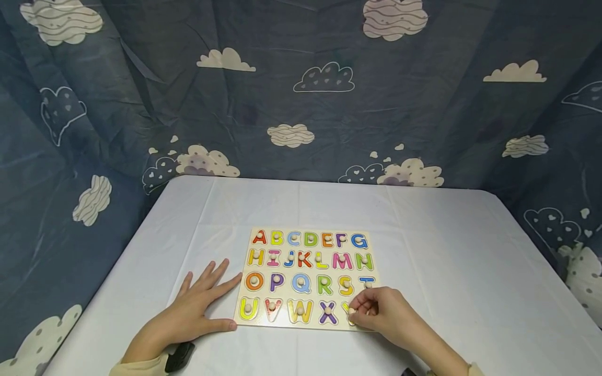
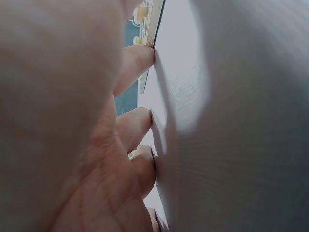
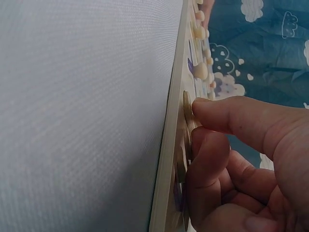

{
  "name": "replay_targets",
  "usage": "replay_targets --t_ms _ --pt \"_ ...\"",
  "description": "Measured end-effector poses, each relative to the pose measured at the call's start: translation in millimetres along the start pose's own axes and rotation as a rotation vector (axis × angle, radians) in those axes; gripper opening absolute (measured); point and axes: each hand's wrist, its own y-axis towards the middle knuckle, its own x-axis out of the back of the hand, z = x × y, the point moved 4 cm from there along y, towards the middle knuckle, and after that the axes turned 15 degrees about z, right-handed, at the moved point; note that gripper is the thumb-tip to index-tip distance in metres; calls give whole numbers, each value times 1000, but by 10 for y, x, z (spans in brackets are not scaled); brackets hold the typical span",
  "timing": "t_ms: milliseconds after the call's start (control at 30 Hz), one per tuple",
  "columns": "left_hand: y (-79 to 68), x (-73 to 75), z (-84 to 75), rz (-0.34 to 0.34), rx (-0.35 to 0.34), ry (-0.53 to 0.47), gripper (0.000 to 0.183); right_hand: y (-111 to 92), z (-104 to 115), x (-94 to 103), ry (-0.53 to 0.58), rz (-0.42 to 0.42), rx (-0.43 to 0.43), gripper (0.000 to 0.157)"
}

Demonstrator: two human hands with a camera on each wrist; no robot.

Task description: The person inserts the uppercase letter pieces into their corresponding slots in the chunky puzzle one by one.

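A wooden alphabet peg puzzle board (image 1: 288, 284) lies on the table, its colourful letters each bearing a small round knob. At its lower right, my right hand (image 1: 390, 318) pinches the yellow letter Y piece (image 1: 345, 306) by the knob between thumb and fingers. From the right wrist, this piece (image 3: 187, 108) shows edge-on, standing a little proud of the board at one end. The board's corner beyond Y is hidden under the hand. My left hand (image 1: 197, 308) lies spread on the cloth, with forefinger and thumb tips at the board's left edge.
A white cloth (image 1: 423, 235) covers the table. Behind and beside it hangs a dark blue curtain (image 1: 282, 104) with printed clouds. The purple X piece (image 1: 327, 312) sits just left of the Y, and the blue T piece (image 1: 367, 281) is above the right hand.
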Motion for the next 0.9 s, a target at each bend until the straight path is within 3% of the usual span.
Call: replay_targets --t_ms 600,900 --pt "0 -6 8 -6 -8 4 103 -32 11 37 -66 -11 10 15" --pt "-5 4 -9 -4 3 3 103 -215 -100 279 -3 -43 -105 14"
